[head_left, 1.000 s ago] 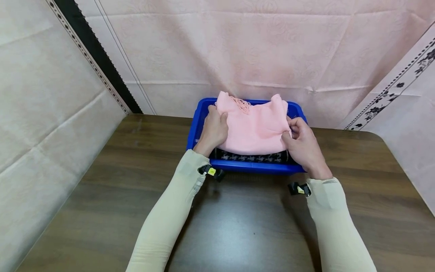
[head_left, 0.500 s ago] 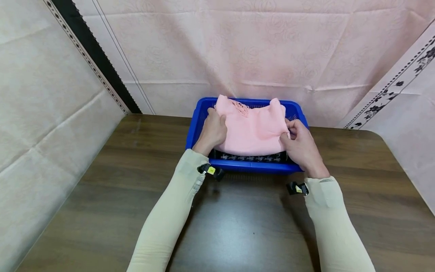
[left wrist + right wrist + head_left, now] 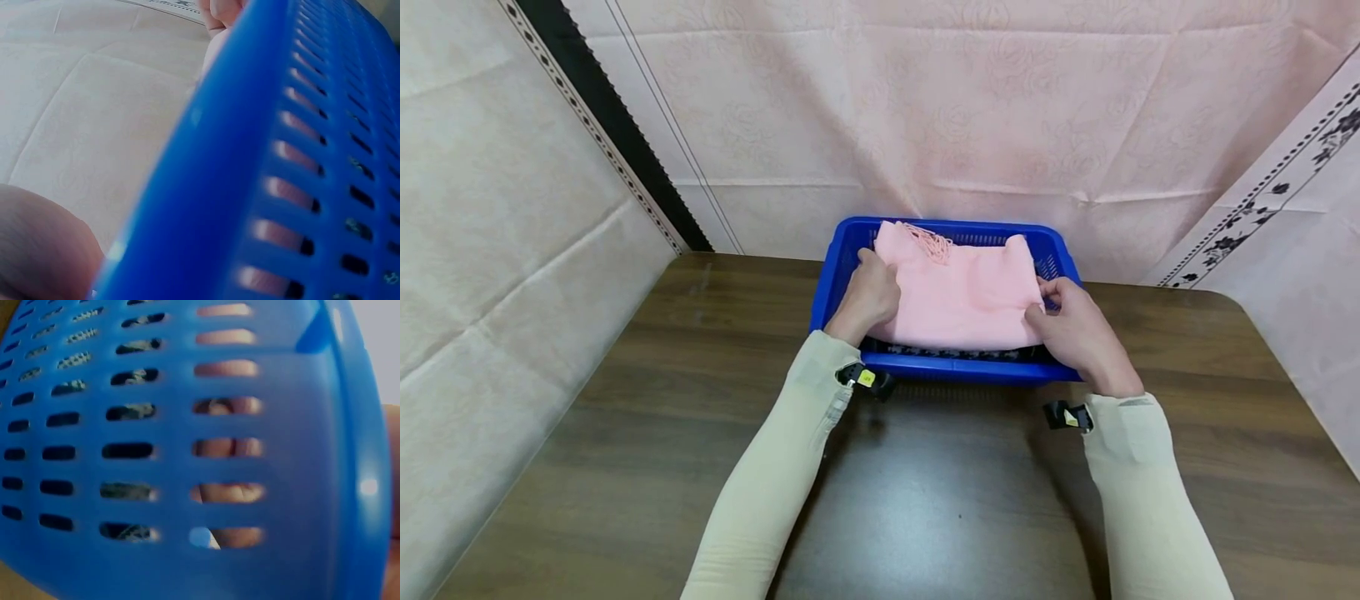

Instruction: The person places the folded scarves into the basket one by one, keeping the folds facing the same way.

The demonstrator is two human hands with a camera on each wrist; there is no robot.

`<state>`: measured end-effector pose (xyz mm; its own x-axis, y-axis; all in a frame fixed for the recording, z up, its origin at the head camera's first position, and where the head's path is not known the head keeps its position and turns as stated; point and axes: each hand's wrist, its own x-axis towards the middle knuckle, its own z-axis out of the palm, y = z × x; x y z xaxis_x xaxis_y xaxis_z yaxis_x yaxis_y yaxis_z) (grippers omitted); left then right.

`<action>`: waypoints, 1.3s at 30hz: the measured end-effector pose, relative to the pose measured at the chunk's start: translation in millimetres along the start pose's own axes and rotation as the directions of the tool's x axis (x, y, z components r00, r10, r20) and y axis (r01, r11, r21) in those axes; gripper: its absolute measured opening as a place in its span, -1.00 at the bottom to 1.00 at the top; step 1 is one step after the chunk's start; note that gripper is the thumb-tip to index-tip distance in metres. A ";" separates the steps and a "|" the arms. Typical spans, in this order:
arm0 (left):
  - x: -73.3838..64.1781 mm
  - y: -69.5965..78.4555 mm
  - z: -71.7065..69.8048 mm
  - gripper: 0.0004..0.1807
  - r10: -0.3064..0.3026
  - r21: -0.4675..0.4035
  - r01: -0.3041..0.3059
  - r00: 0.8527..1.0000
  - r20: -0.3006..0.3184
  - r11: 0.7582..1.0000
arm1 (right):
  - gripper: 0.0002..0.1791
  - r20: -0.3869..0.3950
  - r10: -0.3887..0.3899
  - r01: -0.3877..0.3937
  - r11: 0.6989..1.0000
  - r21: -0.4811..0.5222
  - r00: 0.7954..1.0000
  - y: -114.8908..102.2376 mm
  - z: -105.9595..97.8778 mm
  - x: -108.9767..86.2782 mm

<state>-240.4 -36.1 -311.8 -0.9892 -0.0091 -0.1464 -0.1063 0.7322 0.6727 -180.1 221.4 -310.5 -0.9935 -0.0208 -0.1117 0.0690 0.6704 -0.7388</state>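
A folded pink scarf (image 3: 962, 292) with fringe at its back left corner lies in a blue plastic basket (image 3: 955, 368). Beneath it, a narrow strip of black-and-white patterned cloth (image 3: 955, 353) shows along the front. My left hand (image 3: 868, 292) grips the scarf's left edge, its fingertips partly hidden. At the opposite edge my right hand (image 3: 1075, 325) pinches the scarf, thumb on top. Through slots in the basket wall (image 3: 181, 387), the right wrist view shows bits of fingers and patterned cloth. The basket rim (image 3: 219, 125) fills much of the left wrist view.
The basket stands at the back of a brown wooden table (image 3: 955, 500), close to a pale pink cloth backdrop (image 3: 985, 108). More pale cloth (image 3: 512, 292) hangs along the left side, and a flower-bordered cloth (image 3: 1292, 250) hangs at the right.
The scarf has settled lower and flatter in the basket, its back edge coming down and nearer. My right hand has moved slightly down and to the right; my left hand has barely moved.
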 end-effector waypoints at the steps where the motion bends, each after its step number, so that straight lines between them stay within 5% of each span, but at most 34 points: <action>1: -0.2 -0.2 -0.2 -0.28 -0.012 0.006 0.012 1.000 0.011 1.000 | -0.49 0.009 0.017 -0.017 1.000 -0.008 1.000 -0.1 -0.8 -0.2; 12: -3.7 -11.3 -11.0 -0.26 -0.024 0.096 0.011 0.990 0.141 0.995 | -0.43 0.077 0.123 -0.114 0.987 -0.116 0.989 0.1 -4.8 0.9; 25: -14.4 -22.4 -21.3 -0.19 -0.023 0.154 -0.019 0.964 0.266 0.988 | -0.39 0.070 0.093 -0.077 0.976 -0.204 0.993 -1.1 -3.6 -1.4; 31: -18.3 -23.3 -21.8 -0.21 -0.025 0.195 -0.030 0.960 0.277 0.980 | -0.30 0.092 0.125 -0.104 0.972 -0.211 0.988 -4.8 -4.7 -3.4; 39: -11.4 -25.8 -13.8 -0.59 0.036 0.350 -0.144 0.954 0.297 0.926 | -0.23 0.115 0.143 -0.114 0.967 -0.229 0.983 -6.9 -3.3 -5.2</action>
<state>-227.8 -64.2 -317.5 -0.9178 0.2196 -0.3308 0.0791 0.9176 0.3896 -175.8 219.3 -302.6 -0.9562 -0.0101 -0.2924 0.1593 0.8204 -0.5491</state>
